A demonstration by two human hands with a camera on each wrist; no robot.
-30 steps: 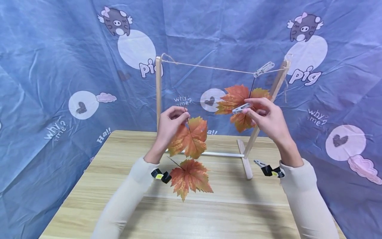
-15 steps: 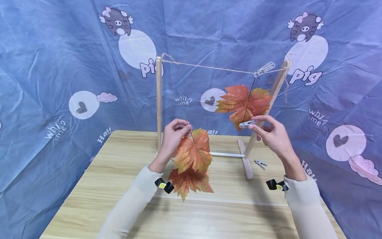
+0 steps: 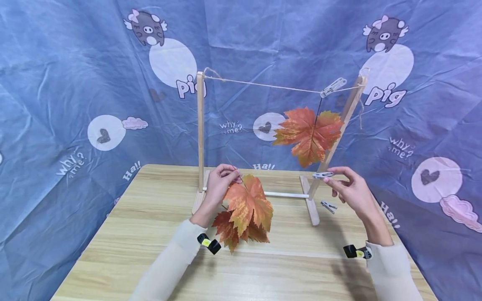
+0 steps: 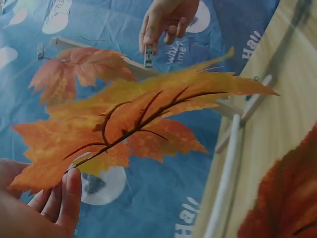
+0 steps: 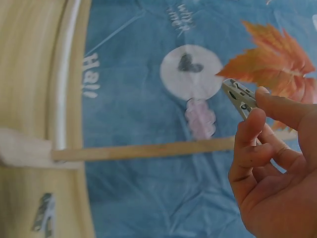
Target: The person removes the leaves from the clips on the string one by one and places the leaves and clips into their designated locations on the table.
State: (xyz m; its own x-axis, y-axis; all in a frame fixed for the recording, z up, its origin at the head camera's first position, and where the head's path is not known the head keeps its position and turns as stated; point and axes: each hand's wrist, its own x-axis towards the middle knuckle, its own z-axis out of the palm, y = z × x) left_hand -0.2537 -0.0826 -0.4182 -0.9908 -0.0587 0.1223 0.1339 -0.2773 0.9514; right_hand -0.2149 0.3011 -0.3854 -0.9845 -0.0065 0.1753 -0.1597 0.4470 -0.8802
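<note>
My left hand (image 3: pixel 220 184) pinches the thin dark stem of an orange artificial maple leaf (image 3: pixel 250 202), which hangs in front of a second maple leaf (image 3: pixel 224 230) lying on the table and partly covers it. In the left wrist view the held leaf (image 4: pixel 133 124) spreads out past the fingertips. My right hand (image 3: pixel 352 190) holds a grey clothespin (image 3: pixel 322 175) between thumb and fingers, in front of the stand's right post. The right wrist view shows this clothespin (image 5: pixel 238 95) at the fingertips. Another maple leaf (image 3: pixel 310 136) hangs by its stem from a clothespin (image 3: pixel 333 88) on the string.
A wooden stand has a left post (image 3: pixel 201 133), a right post (image 3: pixel 348 108), a string (image 3: pixel 263 85) between their tops and a white bar (image 3: pixel 286 195) low down. A spare clothespin (image 3: pixel 329 207) lies on the table (image 3: pixel 263 271) near the right foot. Blue printed cloth hangs behind.
Both hands have moved down, the left with its leaf and slightly right, the right with its clothespin, away from the hanging leaf. The held leaf now covers more of the leaf on the table.
</note>
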